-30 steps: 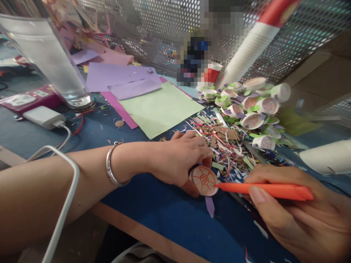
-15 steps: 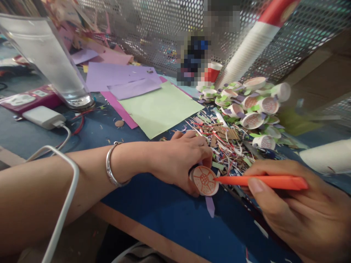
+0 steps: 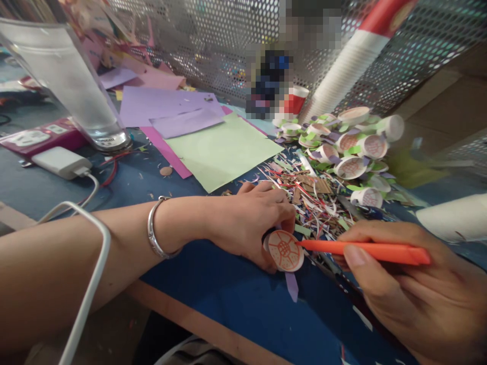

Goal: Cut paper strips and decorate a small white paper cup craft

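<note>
My left hand is closed round a small paper cup, its round base turned toward me. Orange lines and dots mark that base: a gridded circle in the middle with spokes running to the rim. A purple paper strip sticks out below the cup. In my right hand is an orange felt-tip pen, pinched between thumb and fingers. Its tip touches the upper right part of the cup's base. The fingertips of my left hand are partly hidden behind the cup.
Several decorated paper cups are heaped at the right, beside shredded paper scraps. A tall stack of cups leans at the perforated metal screen. Coloured paper sheets, a glass and a charger with white cable lie left.
The pen tip has shifted slightly up and left on the cup's base. My left hand and the cup have stayed in place.
</note>
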A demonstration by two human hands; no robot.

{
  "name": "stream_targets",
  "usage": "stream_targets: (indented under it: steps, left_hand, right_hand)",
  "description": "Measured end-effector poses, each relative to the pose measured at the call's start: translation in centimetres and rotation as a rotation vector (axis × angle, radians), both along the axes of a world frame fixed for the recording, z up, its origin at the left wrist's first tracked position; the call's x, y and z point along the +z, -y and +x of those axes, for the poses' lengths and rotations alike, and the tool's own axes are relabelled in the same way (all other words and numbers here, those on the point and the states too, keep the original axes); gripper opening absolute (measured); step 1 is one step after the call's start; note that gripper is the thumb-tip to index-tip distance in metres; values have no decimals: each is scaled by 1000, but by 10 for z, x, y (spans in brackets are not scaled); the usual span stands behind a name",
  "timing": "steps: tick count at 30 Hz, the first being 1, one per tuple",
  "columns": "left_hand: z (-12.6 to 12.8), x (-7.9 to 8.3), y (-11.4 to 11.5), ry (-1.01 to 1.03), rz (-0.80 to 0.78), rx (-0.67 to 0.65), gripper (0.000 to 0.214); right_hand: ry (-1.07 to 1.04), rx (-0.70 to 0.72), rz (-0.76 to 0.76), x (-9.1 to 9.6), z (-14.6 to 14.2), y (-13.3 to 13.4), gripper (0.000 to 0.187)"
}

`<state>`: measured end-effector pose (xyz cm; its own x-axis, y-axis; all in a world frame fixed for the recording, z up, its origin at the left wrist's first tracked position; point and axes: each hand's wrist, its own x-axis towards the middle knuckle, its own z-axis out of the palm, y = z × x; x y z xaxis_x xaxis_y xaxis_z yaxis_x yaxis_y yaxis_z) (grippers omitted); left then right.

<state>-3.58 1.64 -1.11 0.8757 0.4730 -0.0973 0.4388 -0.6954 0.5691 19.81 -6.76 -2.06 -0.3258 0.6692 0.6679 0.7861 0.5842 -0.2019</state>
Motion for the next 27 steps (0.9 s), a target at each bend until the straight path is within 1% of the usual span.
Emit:
stream_targets:
  steps: [4,7,9,17,19,23,27]
  left_hand:
    - [1,1,0,1,4,-3,47]
    - [1,2,0,-9,1,3,47]
    - [1,2,0,-16,2,5,47]
    - [0,2,0,-11,-5,8,49]
    - [0,2,0,-14,-6,10,48]
    - [0,1,0,3,0,0,48]
    - [1,1,0,-1,-10,5,47]
  right_hand:
    - [30,4,-3,2,0,0,6]
    - [13,20,7,3,0,0,4]
    - [15,30,-14,4,0,0,4]
    - [-11,43,11,2,1,0,2]
    - [5,47,4,2,0,0,4]
    - [24,10,-9,2,-3,-1,4]
    - [29,31,17,1,0,0,3]
